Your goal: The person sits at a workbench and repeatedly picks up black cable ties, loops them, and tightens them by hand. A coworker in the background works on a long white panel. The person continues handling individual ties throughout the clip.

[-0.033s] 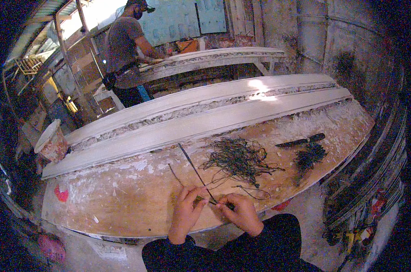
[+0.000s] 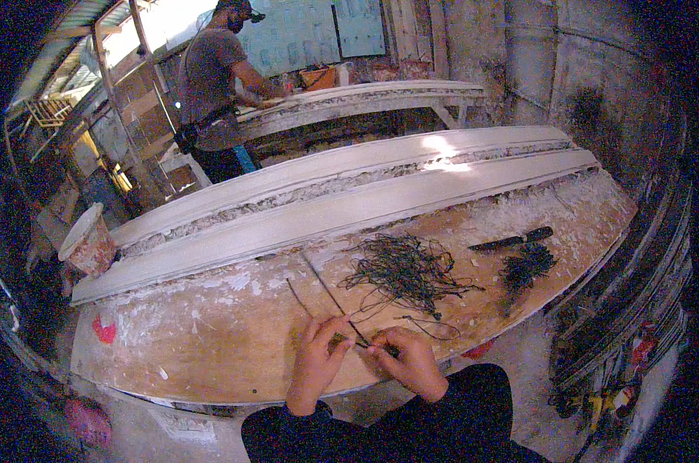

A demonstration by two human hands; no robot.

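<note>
My left hand (image 2: 319,356) is closed in a pinch on a thin dark cord-like strand (image 2: 330,292), which runs straight up and away over the wooden board. My right hand (image 2: 408,361) pinches the strand's near end, close to the left fingertips; a small dark bit shows in its curled fingers, too small to name. Beyond the hands lies a loose tangle of dark twine (image 2: 403,270). A separate short strand (image 2: 298,296) rests by the left fingers. Right of the tangle are a black-handled knife (image 2: 511,239) and a bundle of short dark strands (image 2: 527,266).
The board (image 2: 203,339) is smeared with white and has a curved edge. Long white planks (image 2: 349,204) lie along its far side. A stained bucket (image 2: 89,241) stands far left. Behind, another person (image 2: 211,73) leans over a second bench (image 2: 365,100). Timber lengths (image 2: 627,285) lie right.
The far end of the strand looks fainter and slightly shifted. The other person's arms have moved a little. My hands stay in nearly the same place.
</note>
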